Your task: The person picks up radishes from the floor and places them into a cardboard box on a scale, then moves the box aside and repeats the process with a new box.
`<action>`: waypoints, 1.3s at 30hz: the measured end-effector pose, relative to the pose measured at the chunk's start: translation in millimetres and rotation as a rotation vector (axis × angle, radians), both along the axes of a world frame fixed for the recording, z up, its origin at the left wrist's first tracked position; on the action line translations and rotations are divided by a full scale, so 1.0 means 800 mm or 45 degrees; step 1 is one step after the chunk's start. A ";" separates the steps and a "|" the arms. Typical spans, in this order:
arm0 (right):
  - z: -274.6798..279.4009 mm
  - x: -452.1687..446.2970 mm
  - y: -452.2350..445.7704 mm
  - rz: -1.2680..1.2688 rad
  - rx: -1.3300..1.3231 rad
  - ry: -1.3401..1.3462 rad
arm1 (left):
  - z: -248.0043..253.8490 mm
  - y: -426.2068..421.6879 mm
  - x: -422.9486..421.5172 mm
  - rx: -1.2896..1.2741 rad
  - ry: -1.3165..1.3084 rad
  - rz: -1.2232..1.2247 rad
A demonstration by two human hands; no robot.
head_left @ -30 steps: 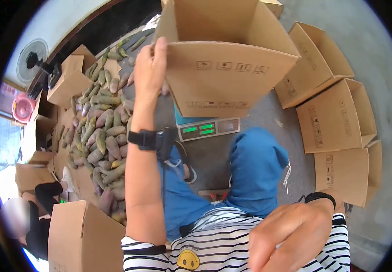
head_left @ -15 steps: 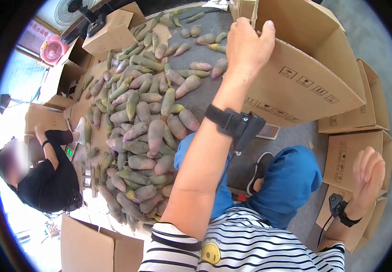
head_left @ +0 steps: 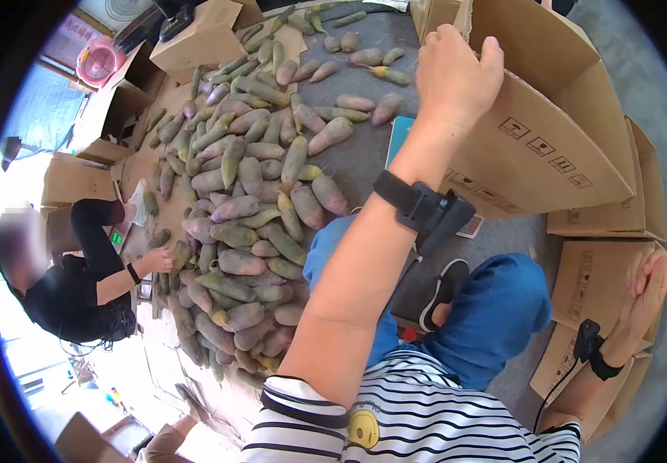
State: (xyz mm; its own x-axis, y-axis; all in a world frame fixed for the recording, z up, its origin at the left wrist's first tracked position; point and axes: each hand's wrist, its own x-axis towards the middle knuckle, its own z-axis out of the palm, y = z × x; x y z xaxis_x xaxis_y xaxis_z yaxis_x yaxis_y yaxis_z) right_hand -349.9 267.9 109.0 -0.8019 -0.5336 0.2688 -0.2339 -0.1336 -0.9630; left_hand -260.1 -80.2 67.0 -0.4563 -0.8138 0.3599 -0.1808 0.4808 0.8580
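Note:
My left hand (head_left: 457, 81) grips the near left rim of a large open cardboard box (head_left: 538, 154), its fingers bent over the edge. The box stands tilted in view, over a scale whose blue platform (head_left: 399, 137) and panel (head_left: 471, 225) show only in part. On the right, my right hand (head_left: 645, 289) is raised with its fingers fairly straight and nothing visible in it, in front of another cardboard box (head_left: 565, 274). A big heap of green and purplish radish-like roots (head_left: 241, 208) lies left of my left arm.
Open boxes (head_left: 638, 181) line the right side. A co-worker in black (head_left: 63, 297) sits at the left, one hand (head_left: 157, 260) at the heap's edge. Beyond are a pink fan (head_left: 100, 62) and more cardboard boxes (head_left: 198, 38). Another person's leg (head_left: 167, 441) shows at the lower left.
The view has swung left, so the heap shows more fully. My right hand has gone from before my chest to the far right and opened. The co-worker's hand has reached the heap.

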 end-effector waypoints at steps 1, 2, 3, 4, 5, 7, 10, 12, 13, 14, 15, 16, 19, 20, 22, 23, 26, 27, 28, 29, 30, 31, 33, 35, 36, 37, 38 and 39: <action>0.002 0.001 -0.004 0.084 -0.008 -0.021 | 0.001 -0.001 0.001 0.028 -0.017 -0.006; 0.002 0.003 -0.007 0.166 -0.016 -0.042 | 0.002 0.000 0.002 0.055 -0.032 -0.014; 0.002 0.005 -0.009 0.169 -0.015 -0.042 | 0.003 0.001 0.002 0.053 -0.018 0.005; 0.001 0.008 -0.012 0.131 -0.001 -0.052 | 0.002 0.001 0.001 0.055 -0.018 0.007; 0.001 0.009 -0.014 0.093 0.013 -0.060 | 0.001 0.000 -0.001 0.048 0.011 0.002; 0.003 0.011 -0.019 0.073 0.012 -0.074 | 0.001 0.002 -0.004 0.045 0.042 0.000; 0.005 0.009 -0.020 0.047 0.021 -0.078 | 0.002 0.006 -0.005 -0.039 0.045 0.063; 0.004 0.002 -0.010 0.044 0.031 -0.067 | 0.005 0.006 -0.004 -0.018 0.007 0.054; 0.004 -0.004 -0.002 0.010 0.054 -0.080 | 0.004 0.005 -0.005 -0.019 0.008 0.056; 0.003 -0.009 0.004 -0.023 0.077 -0.093 | 0.004 0.003 -0.006 -0.016 0.031 0.079; 0.000 -0.013 0.010 -0.022 0.076 -0.091 | 0.003 0.002 -0.007 -0.013 0.054 0.101; 0.000 -0.012 0.008 -0.137 0.128 0.012 | 0.004 0.002 -0.006 -0.013 0.056 0.102; 0.003 0.002 -0.008 -0.362 0.157 0.135 | 0.005 0.000 -0.003 0.005 0.053 0.084; 0.004 0.007 -0.015 -0.472 0.134 0.152 | 0.004 0.002 -0.003 0.008 0.048 0.063; 0.003 -0.002 0.003 -0.450 0.180 0.150 | 0.003 0.005 -0.003 0.009 0.043 0.043; 0.002 -0.009 0.013 -0.426 0.224 0.149 | 0.002 0.006 -0.005 0.027 0.056 0.046; 0.000 -0.022 0.027 -0.151 0.128 0.021 | 0.006 0.011 -0.010 0.064 0.103 0.053; 0.000 -0.025 0.029 -0.149 0.125 0.025 | 0.007 0.014 -0.011 0.072 0.128 0.062; 0.002 -0.025 0.026 -0.095 0.059 -0.048 | 0.008 0.017 -0.012 0.080 0.155 0.071; 0.003 -0.026 0.024 -0.042 -0.007 -0.119 | 0.008 0.018 -0.013 0.074 0.138 0.068; 0.004 -0.026 0.022 -0.043 -0.008 -0.112 | 0.008 0.017 -0.013 0.073 0.145 0.066; 0.007 -0.023 0.018 -0.092 0.027 -0.092 | 0.009 0.017 -0.011 0.078 0.132 0.058; 0.012 -0.016 0.010 -0.164 0.072 -0.063 | 0.009 0.015 -0.010 0.074 0.096 0.051; 0.017 0.001 -0.021 -0.534 0.211 0.064 | 0.012 0.008 -0.005 0.058 0.047 0.048; 0.012 -0.010 -0.014 -0.560 0.222 0.048 | 0.006 0.001 -0.008 0.022 0.041 0.033; 0.005 -0.021 -0.004 -0.593 0.233 0.036 | 0.004 -0.006 -0.007 0.019 -0.028 -0.001; 0.004 -0.028 0.002 -0.543 0.257 0.020 | 0.000 -0.010 -0.006 -0.062 -0.030 0.004; 0.003 -0.032 0.006 -0.488 0.276 0.004 | -0.004 -0.019 -0.006 -0.103 -0.072 -0.016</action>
State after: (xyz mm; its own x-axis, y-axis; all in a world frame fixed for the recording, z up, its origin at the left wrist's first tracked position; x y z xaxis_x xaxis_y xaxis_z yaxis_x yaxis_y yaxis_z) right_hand -375.7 272.4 111.3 -0.9522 -0.2420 0.1864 -0.2304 0.1683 -0.9584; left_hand -265.0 -95.5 63.5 -0.4879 -0.7772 0.3974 -0.2209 0.5504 0.8051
